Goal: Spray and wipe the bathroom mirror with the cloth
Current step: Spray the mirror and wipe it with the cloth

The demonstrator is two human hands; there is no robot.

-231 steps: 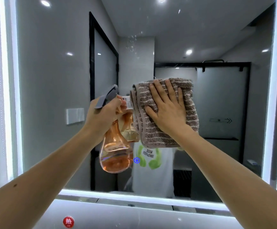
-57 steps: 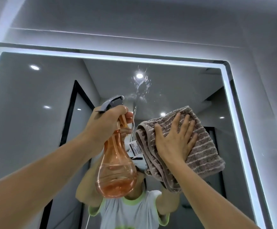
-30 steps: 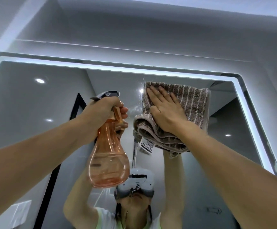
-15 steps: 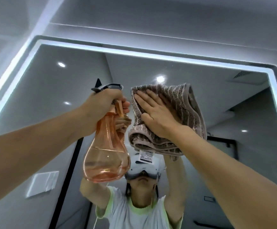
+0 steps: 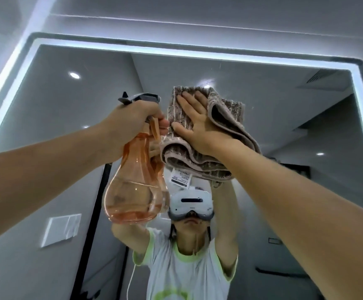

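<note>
The mirror (image 5: 72,148) fills the view, framed by a lit strip along its top and sides. My right hand (image 5: 194,120) lies flat on a folded brown striped cloth (image 5: 226,128) and presses it against the upper middle of the glass. A white label hangs from the cloth's lower edge. My left hand (image 5: 132,118) grips the neck of an orange see-through spray bottle (image 5: 135,191) with a grey trigger head, held just left of the cloth. A little liquid sits at the bottle's bottom.
The grey wall (image 5: 197,14) runs above the mirror's top edge. The glass reflects a person in a white shirt, a black door frame, a wall switch and ceiling lights. A thin trickle of liquid runs down the glass below the cloth.
The cloth under my right hand has slid slightly to the right along the top of the glass. The spray bottle stays beside it in my left hand.
</note>
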